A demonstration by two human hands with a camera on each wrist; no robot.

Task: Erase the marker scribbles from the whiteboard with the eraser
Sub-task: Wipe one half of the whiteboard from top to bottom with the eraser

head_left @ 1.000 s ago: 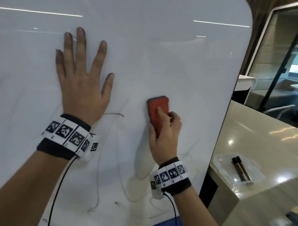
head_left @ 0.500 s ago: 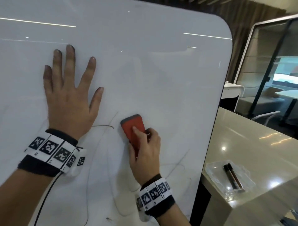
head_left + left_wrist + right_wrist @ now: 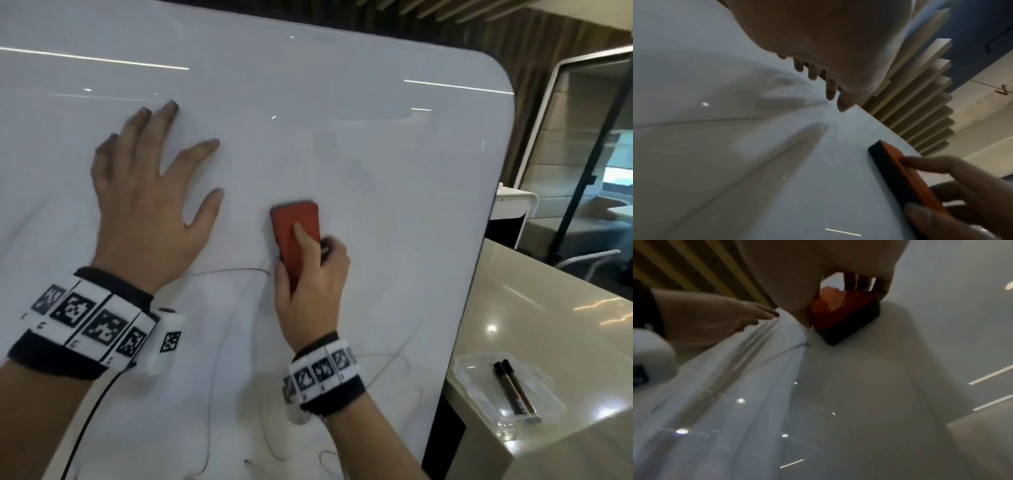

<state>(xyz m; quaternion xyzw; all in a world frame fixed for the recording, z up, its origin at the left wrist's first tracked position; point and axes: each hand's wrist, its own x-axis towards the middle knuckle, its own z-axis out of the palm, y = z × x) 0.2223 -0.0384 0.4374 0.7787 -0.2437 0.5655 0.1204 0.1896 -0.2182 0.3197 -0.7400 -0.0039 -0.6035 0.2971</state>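
Most remaining scribbles [image 3: 239, 342] lie at 6 o'clock of the upright eraser [image 3: 294, 236] gripped by the right hand [image 3: 310, 291]; left hand [image 3: 147, 209] spread flat on the whiteboard [image 3: 376, 171].

A pale, glossy tabletop [image 3: 555, 318] stands just right of the whiteboard [image 3: 342, 154], its surface catching bright ceiling reflections. On it, close to the whiteboard's lower right edge, lies a clear plastic tray [image 3: 479, 383]. Two dark markers [image 3: 513, 390] rest side by side in the tray, parallel and touching or nearly so, pointing away from the whiteboard.
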